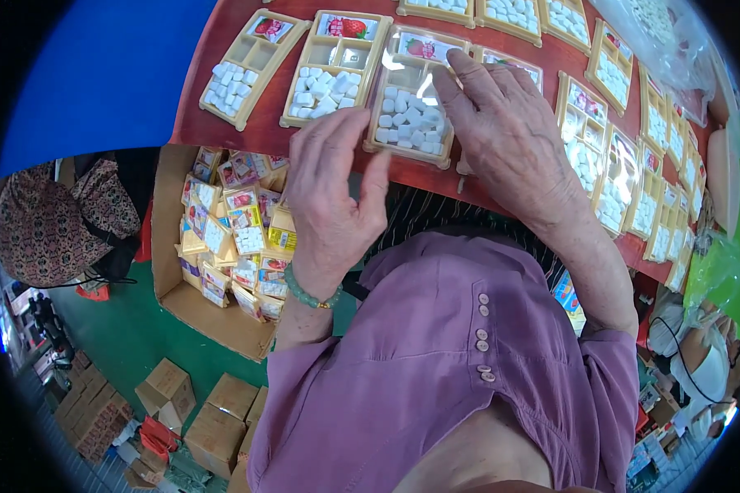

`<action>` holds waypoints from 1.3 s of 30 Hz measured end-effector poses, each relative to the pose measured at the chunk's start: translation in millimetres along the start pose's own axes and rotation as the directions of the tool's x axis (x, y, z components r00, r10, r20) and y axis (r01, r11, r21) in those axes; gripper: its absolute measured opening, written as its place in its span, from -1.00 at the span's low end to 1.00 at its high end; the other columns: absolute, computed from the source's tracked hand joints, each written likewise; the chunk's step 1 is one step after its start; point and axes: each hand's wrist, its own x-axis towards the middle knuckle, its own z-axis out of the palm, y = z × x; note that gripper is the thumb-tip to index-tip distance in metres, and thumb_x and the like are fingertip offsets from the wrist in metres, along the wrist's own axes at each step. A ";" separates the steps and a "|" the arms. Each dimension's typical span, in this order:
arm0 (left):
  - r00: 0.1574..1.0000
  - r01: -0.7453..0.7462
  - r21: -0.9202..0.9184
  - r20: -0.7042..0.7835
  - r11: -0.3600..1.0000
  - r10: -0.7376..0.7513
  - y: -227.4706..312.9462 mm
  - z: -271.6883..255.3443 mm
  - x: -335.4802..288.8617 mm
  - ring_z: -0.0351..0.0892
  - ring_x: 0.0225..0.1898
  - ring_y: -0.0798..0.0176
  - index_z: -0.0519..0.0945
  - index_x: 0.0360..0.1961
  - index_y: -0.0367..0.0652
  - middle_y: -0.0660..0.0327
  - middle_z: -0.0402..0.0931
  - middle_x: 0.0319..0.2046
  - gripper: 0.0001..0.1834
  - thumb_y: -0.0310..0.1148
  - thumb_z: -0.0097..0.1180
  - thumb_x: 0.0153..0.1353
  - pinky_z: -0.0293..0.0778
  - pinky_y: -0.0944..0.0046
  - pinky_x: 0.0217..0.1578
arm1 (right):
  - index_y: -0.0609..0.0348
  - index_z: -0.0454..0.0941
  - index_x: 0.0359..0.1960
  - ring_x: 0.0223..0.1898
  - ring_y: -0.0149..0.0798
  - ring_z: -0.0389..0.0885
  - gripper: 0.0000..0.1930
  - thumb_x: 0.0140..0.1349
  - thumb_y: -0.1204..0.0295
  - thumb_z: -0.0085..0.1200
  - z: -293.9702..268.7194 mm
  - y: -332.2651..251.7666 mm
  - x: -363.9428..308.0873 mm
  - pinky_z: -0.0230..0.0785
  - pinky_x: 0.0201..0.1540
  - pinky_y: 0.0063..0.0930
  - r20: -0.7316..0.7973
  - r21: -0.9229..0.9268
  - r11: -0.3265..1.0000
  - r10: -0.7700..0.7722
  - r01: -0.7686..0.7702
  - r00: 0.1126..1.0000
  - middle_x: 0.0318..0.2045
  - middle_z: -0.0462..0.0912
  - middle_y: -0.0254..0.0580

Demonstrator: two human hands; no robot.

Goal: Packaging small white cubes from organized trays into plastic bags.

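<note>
A cream plastic tray with compartments (pixel 373 123) lies at the table's near edge, with a clear lid (pixel 402 72) over it. White pellet-shaped pieces (pixel 411 123) fill its near compartment, and a strawberry picture card (pixel 423 48) sits in its far one. My right hand (pixel 506 135) is open over the tray's right side, fingertips at the lid. At the near left corner, my left hand (pixel 329 177) is open, thumb and fingers apart. Whether it touches the tray, I cannot tell. Left of this tray stands a similar filled tray (pixel 376 62) with no lid visible.
Several more filled trays line the red table (pixel 196 99), including one at far left (pixel 242 123). A cardboard box (pixel 173 283) below holds many packed trays. A clear plastic bag (pixel 666 45) lies at the far right. Cartons (pixel 218 427) stand on the green floor.
</note>
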 end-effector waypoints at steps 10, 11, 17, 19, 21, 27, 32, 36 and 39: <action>0.995 -0.094 0.134 0.049 0.987 0.088 17.3 17.3 -4.2 0.38 0.05 -0.09 0.37 0.10 -0.35 -0.06 0.35 0.07 -0.26 -0.15 0.35 -0.05 0.35 0.04 0.02 | 0.23 0.50 -0.15 0.03 -0.04 0.45 -0.74 0.09 0.49 0.03 4.5 24.7 -0.4 0.25 0.11 -0.16 -0.082 0.161 0.987 0.013 0.000 0.997 -0.02 0.51 -0.06; 0.993 -0.106 0.159 0.064 0.982 0.097 16.0 18.2 -4.1 0.35 0.07 -0.11 0.33 0.12 -0.36 -0.07 0.31 0.09 -0.24 -0.09 0.32 -0.01 0.34 0.02 0.04 | 0.24 0.51 -0.16 0.02 -0.02 0.45 -0.76 0.12 0.46 0.03 8.6 29.2 2.9 0.25 0.11 -0.16 -0.122 0.205 0.979 0.026 0.000 0.992 -0.04 0.52 -0.04; 0.994 -0.094 0.147 0.065 0.985 0.086 13.4 26.5 -5.8 0.33 0.12 -0.14 0.36 0.10 -0.32 -0.13 0.26 0.14 -0.28 -0.11 0.31 0.00 0.34 0.01 0.02 | 0.28 0.47 -0.17 -0.18 0.00 0.53 -0.71 0.16 0.34 0.10 -1.0 43.4 27.1 0.31 -0.06 -0.16 0.002 0.410 0.906 0.119 -0.109 0.993 -0.27 0.55 0.02; 0.994 -0.091 0.153 0.068 0.984 0.082 15.7 29.7 -6.0 0.33 0.12 -0.15 0.37 0.09 -0.31 -0.14 0.25 0.15 -0.28 -0.13 0.33 -0.02 0.34 0.01 0.02 | 0.34 0.43 -0.19 -0.25 -0.02 0.55 -0.72 0.19 0.36 0.10 -6.5 45.5 30.1 0.33 -0.13 -0.22 0.013 0.372 0.923 0.104 -0.101 0.995 -0.32 0.54 0.04; 0.995 -0.086 0.165 0.069 0.983 0.076 17.3 32.0 -6.1 0.32 0.12 -0.16 0.38 0.08 -0.31 -0.16 0.24 0.16 -0.29 -0.14 0.35 -0.04 0.34 0.01 0.01 | 0.30 0.38 -0.17 -0.17 0.05 0.50 -0.66 0.21 0.26 0.06 -5.3 49.7 34.9 0.22 -0.04 -0.14 0.234 0.419 0.883 0.121 -0.213 0.965 -0.33 0.53 0.06; 0.994 -0.099 0.202 0.067 0.974 0.087 16.5 36.9 -3.4 0.32 0.13 -0.18 0.40 0.05 -0.30 -0.18 0.23 0.16 -0.30 -0.17 0.37 -0.08 0.33 -0.01 -0.01 | 0.25 0.42 -0.18 -0.11 -0.02 0.49 -0.69 0.19 0.27 0.09 -4.6 52.0 34.8 0.22 -0.04 -0.16 0.176 0.458 0.874 0.090 -0.162 0.980 -0.26 0.54 0.01; 0.994 -0.085 0.172 0.088 0.981 0.071 18.8 39.3 1.6 0.24 0.18 -0.24 0.39 0.07 -0.30 -0.21 0.19 0.19 -0.41 -0.34 0.26 -0.01 0.26 -0.08 0.08 | 0.22 0.44 -0.19 -0.12 -0.05 0.50 -0.72 0.19 0.27 0.07 0.2 55.2 36.9 0.23 -0.06 -0.18 0.134 0.412 0.906 0.048 -0.099 0.990 -0.24 0.54 -0.03; 0.995 -0.079 0.178 0.080 0.981 0.066 25.8 37.0 2.9 0.13 0.24 -0.32 0.37 0.08 -0.34 -0.25 0.16 0.20 -0.43 -0.38 0.16 0.01 0.16 -0.16 0.17 | 0.18 0.50 -0.14 -0.13 0.02 0.51 -0.68 0.09 0.30 0.15 26.6 54.6 35.8 0.30 -0.05 -0.12 -0.048 0.354 0.933 0.083 -0.061 0.995 -0.26 0.56 -0.05; 0.990 -0.084 0.250 0.133 0.965 0.051 27.4 41.8 -1.5 0.03 0.28 -0.37 0.35 0.09 -0.41 -0.32 0.13 0.21 -0.43 -0.32 0.05 0.07 0.07 -0.22 0.22 | 0.13 0.46 -0.14 -0.11 -0.05 0.48 -0.66 0.06 0.31 0.18 27.4 50.9 29.7 0.24 -0.02 -0.12 -0.096 0.337 0.941 0.071 -0.035 0.993 -0.23 0.53 -0.11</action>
